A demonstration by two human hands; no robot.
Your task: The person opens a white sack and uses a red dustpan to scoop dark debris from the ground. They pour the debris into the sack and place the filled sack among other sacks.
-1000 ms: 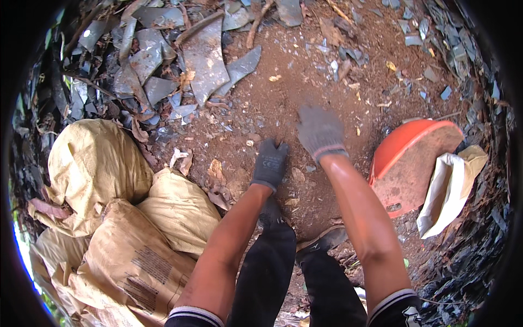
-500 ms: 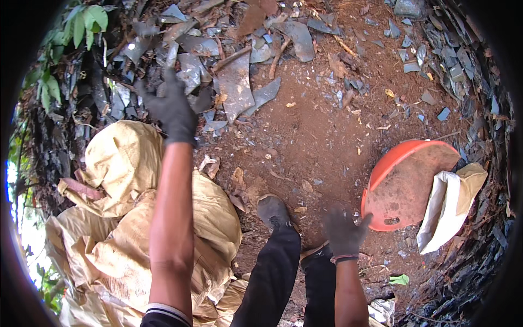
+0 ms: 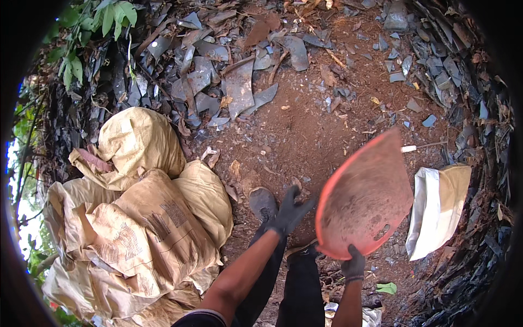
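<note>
Orange scoop pan (image 3: 365,201): ctr-right, near side, R hand (image 3: 354,264) now gripping its near rim. 0.5 s ago it sat against the white-tan sack (image 3: 436,212); now apart, left of it, so pan's in use. L hand (image 3: 292,211), back from far left, fingers spread wide beside pan's left rim; contact unclear. Stuffed tan sacks (image 3: 143,144) left, grey shards (image 3: 238,90) far.

It's outdoors, looks like a scrap dump: bare reddish-brown soil (image 3: 308,128) w/ flat grey shards (image 3: 238,92) strewn abt., dark banks of layered fragments (image 3: 482,267) L & R, leafy green plants (image 3: 111,20) upper L, & tan sacks (image 3: 144,143) piled on the L side.
</note>
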